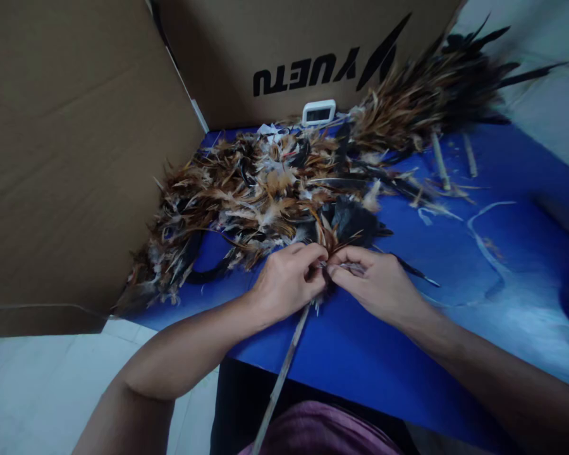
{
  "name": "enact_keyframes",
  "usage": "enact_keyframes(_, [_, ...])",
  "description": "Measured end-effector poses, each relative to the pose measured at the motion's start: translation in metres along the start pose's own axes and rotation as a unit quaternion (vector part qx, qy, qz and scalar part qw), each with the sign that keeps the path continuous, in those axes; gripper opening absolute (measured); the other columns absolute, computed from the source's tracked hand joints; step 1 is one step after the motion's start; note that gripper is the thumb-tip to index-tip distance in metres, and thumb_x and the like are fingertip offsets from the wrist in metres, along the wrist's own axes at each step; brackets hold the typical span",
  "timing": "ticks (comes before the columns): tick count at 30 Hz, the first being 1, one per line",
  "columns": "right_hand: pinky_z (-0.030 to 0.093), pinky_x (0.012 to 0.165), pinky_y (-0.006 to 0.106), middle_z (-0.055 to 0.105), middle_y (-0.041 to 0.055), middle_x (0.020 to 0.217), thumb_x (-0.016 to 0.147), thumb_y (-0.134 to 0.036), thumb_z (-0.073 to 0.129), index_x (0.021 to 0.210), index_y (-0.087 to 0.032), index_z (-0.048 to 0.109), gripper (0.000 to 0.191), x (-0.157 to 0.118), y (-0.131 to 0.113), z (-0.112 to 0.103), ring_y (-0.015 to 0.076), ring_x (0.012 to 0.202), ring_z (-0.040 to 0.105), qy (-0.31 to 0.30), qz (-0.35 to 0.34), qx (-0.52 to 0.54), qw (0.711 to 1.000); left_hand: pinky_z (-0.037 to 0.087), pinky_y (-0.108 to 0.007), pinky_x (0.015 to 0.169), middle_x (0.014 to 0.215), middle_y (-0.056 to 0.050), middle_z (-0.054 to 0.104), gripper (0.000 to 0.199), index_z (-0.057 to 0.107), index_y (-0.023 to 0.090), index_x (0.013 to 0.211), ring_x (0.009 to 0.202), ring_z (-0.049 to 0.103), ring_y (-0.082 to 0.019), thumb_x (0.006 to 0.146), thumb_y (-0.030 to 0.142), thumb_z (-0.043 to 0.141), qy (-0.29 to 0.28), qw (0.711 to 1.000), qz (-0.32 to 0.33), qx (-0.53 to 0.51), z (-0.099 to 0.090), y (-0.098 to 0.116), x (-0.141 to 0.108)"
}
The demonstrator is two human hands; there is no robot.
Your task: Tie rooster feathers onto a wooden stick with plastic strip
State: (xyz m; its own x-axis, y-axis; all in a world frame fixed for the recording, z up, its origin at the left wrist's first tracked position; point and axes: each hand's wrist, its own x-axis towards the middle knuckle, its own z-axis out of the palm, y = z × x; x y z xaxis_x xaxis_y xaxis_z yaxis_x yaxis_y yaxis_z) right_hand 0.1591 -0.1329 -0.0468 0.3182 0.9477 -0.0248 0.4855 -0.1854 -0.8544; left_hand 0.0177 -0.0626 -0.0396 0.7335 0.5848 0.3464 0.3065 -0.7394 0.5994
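My left hand point(291, 278) is closed around the base of a small feather bundle point(329, 235), where a thin wooden stick point(284, 370) meets it. The stick slants down from there toward my lap. Close against it, my right hand point(377, 281) pinches feather quills at the same spot with thumb and forefinger. Brown and dark feathers fan out above my fingertips. My fingers hide the joint between stick and feathers. A wide heap of loose brown, black and whitish feathers point(265, 189) lies just beyond both hands.
Finished-looking feather dusters point(422, 95) lie at the back right, their stick ends point(440, 161) pointing forward. A white digital timer point(318, 112) stands against a cardboard box wall point(208, 69). A pale plastic strip point(486, 243) curls across the blue tabletop point(521, 170).
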Motion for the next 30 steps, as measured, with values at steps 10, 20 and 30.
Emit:
enact_keyframes(10, [0.037, 0.048, 0.021, 0.059, -0.0011, 0.056, 0.066, -0.026, 0.054, 0.065, -0.018, 0.062, 0.012, 0.0020, 0.0014, 0.0000, 0.0120, 0.053, 0.050, -0.007, 0.008, 0.026, 1.000, 0.045, -0.020, 0.065, 0.079, -0.002, 0.059, 0.017, 0.060, 0.018, 0.090, 0.071, 0.055, -0.010, 0.082, 0.017, 0.045, -0.002, 0.990, 0.067, 0.126, 0.0031, -0.0038, -0.0066])
enact_keyframes(20, [0.033, 0.043, 0.020, 0.053, -0.0019, 0.051, 0.066, -0.026, 0.054, 0.063, -0.017, 0.062, 0.012, 0.0010, 0.0023, 0.0013, 0.0101, 0.047, 0.045, -0.002, 0.004, 0.017, 1.000, 0.048, -0.022, 0.066, 0.075, -0.006, 0.061, 0.022, 0.062, 0.014, 0.081, 0.072, 0.058, -0.012, 0.085, 0.019, 0.042, 0.005, 0.980, 0.103, 0.172, 0.0045, -0.0050, -0.0060])
enact_keyframes(30, [0.033, 0.043, 0.019, 0.053, -0.0025, 0.053, 0.069, -0.027, 0.053, 0.066, -0.017, 0.061, 0.013, 0.0005, 0.0024, -0.0012, 0.0089, 0.047, 0.044, -0.008, -0.002, 0.022, 1.000, 0.042, -0.022, 0.062, 0.079, -0.003, 0.059, 0.017, 0.061, 0.015, 0.083, 0.070, 0.054, -0.012, 0.083, 0.021, 0.045, -0.042, 0.994, -0.014, 0.099, -0.0024, 0.0022, -0.0013])
